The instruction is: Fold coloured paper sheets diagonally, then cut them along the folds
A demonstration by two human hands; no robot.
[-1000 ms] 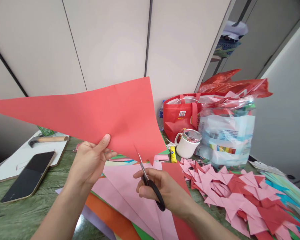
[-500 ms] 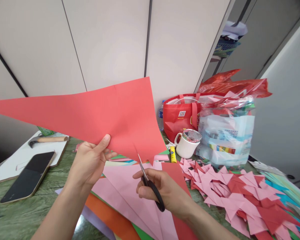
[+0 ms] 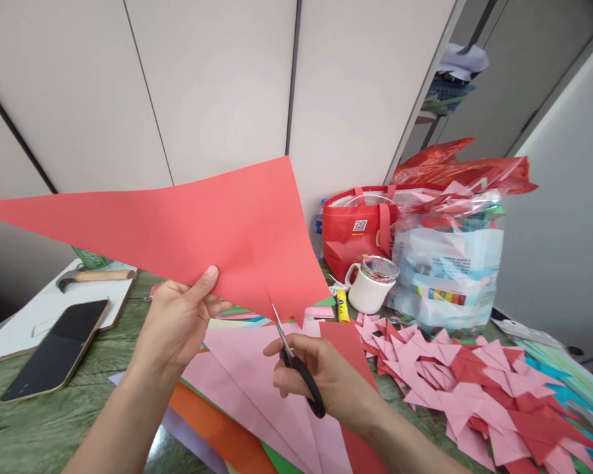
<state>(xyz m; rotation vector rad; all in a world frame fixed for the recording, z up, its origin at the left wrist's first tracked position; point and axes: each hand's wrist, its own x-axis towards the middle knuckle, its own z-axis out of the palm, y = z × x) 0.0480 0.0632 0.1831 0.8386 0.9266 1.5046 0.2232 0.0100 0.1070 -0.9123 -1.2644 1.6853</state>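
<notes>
My left hand (image 3: pixel 180 319) pinches the lower edge of a large red paper sheet (image 3: pixel 188 230) and holds it up above the table. My right hand (image 3: pixel 321 378) is closed round the black handles of a pair of scissors (image 3: pixel 296 362). The blades point up into a short slit at the sheet's bottom edge. Below lie large pink paper sheets (image 3: pixel 257 382) and other coloured sheets.
A phone (image 3: pixel 54 349) lies on a white board at the left, a hammer (image 3: pixel 91 276) behind it. A white mug (image 3: pixel 370 283), a yellow glue stick (image 3: pixel 342 306), a red bag (image 3: pixel 358 227) and plastic bags stand behind. A heap of folded pink and red paper pieces (image 3: pixel 464 388) covers the right.
The red sheet's top corner has tilted slightly left and down. The scissors stay at the slit, hardly moved.
</notes>
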